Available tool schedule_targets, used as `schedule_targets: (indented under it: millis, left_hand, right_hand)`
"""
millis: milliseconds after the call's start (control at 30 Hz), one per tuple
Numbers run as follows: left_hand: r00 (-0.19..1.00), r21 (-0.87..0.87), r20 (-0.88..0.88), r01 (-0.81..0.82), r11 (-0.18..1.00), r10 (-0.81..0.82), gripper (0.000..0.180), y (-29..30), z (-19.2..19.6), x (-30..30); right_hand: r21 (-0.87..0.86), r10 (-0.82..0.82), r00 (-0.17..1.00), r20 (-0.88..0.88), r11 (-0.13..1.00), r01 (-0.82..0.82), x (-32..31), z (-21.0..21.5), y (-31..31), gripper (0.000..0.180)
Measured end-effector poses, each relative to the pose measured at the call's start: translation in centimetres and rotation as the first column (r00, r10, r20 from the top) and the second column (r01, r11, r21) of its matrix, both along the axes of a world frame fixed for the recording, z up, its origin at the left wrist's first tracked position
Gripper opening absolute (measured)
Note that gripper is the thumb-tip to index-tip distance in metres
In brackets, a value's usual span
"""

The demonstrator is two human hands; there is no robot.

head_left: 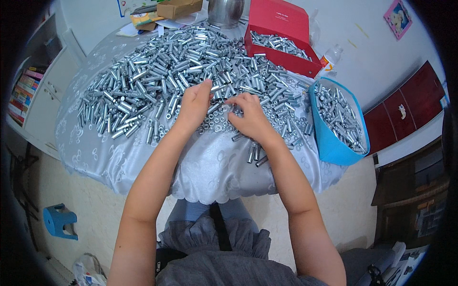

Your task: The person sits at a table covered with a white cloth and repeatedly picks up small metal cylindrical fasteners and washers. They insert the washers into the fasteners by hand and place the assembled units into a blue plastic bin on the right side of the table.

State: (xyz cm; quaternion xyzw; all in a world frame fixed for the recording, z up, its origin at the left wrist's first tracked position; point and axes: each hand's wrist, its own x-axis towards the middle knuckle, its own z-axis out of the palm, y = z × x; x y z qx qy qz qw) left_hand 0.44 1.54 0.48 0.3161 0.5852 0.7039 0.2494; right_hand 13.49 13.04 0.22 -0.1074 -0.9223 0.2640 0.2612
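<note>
Lap: dark grey gathered fabric (pixel 214 233), cut off by the lower edge.
Arms: both bare, reaching forward and converging over the worktop (pixel 205 178).
Cloth: pale, satiny, raised pattern, scalloped hem; most of the far part lies buried under metal.
Loose tubes: a few short cylinders (pixel 251 153) below my right wrist, smooth and shiny.
Rings: small flat metal ring pieces (pixel 219 119), between and below my hands; nuts or washers, too small to tell.
Right grip (pixel 251 117): palm down, fingers bent, thumb and forefinger moderately apart over the rings' edge; what the other fingertips touch is hidden.
Left grip (pixel 193 108): thumb up, fingers curled out of sight; cannot tell whether anything sits inside.
Heap: bright metal sleeves (pixel 162 66), jumbled, just beyond both hands; lower layers hidden.
Blue bin (pixel 336 150): to my right, soft-looking walls, filled with metal parts.
Red box (pixel 286 59): lid raised, more sleeves inside.
Bottle (pixel 331 56): clear, partly behind the box.
Steel pot (pixel 225 13): rounded, top cut off.
</note>
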Motion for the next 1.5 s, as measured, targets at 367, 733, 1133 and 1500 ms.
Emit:
schedule_targets:
  millis: [367,733,1133,1500]
  left_hand:
    - [0.996,-0.049,-0.084,-0.01,0.999,0.006,0.046,0.3,-0.5,-0.1]
    - [0.993,-0.028,-0.091,-0.081,0.996,0.078,0.045,0.4,-0.6,-0.4]
    - [0.981,0.051,0.137,-0.148,0.988,0.139,0.041,-0.7,1.3,-1.7]
    - [0.976,0.09,0.143,-0.18,0.98,0.166,0.041,-0.8,1.3,-2.0]
  right_hand:
    - [0.128,-0.095,0.994,0.049,0.988,0.088,0.0,-0.2,-0.1,0.023]
    - [0.151,-0.185,0.977,0.11,0.974,0.167,0.5,0.6,0.0,0.017]
    - [0.102,0.016,0.999,-0.032,0.995,-0.012,0.2,0.9,-0.3,0.015]
    - [0.372,0.083,0.996,-0.014,0.925,-0.072,-2.7,-0.5,-1.0,0.016]
